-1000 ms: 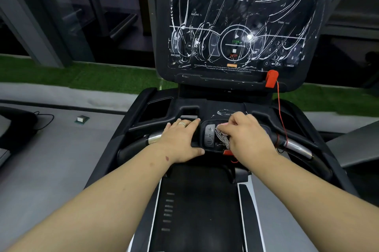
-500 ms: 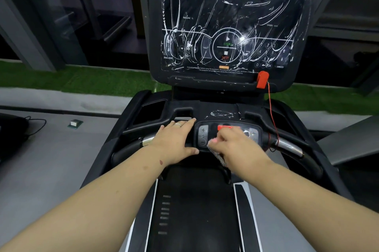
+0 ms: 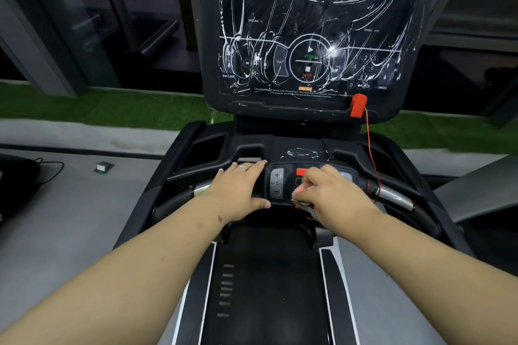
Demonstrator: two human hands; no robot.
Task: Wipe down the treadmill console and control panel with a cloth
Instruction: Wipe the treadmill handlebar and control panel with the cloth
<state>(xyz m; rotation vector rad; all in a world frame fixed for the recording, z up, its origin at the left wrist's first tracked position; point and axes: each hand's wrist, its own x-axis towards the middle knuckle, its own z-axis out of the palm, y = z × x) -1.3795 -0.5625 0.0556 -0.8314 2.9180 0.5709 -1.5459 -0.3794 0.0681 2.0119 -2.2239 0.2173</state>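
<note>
The right hand (image 3: 333, 193) is covering most of the cloth (image 3: 307, 207), leaving only a grey corner showing below the control panel (image 3: 291, 184). It is also hiding the panel's right-side buttons. The console (image 3: 314, 36) top is being cut off by the frame edge. Fine print along the console's lower edge is reading too small to make out.

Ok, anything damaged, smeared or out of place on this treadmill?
Yes: the console screen is covered in white swirling streaks, and a smaller smear marks the ledge above the control panel. Nothing looks broken. The right hand holds the cloth at the panel.
</note>
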